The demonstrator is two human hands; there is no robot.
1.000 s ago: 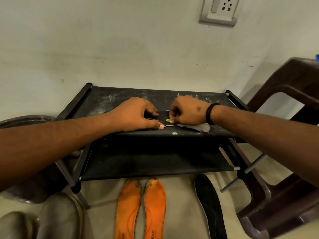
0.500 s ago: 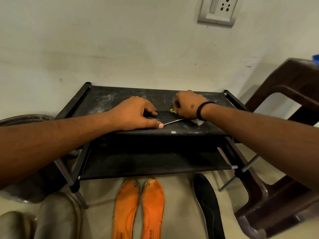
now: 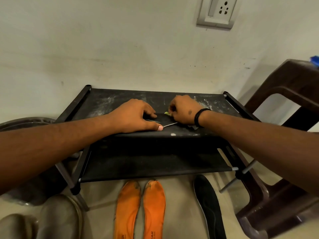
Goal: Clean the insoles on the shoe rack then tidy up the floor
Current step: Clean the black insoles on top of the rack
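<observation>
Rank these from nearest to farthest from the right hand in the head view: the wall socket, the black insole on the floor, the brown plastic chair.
From the right hand:
1. Black insole on the floor, below, in front of the rack.
2. Brown plastic chair, off to the right.
3. Wall socket, high on the wall above.

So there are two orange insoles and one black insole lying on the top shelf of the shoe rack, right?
Not quite. In the head view the two orange insoles and the black insole lie on the floor in front of the shoe rack, not on its top shelf.
</observation>
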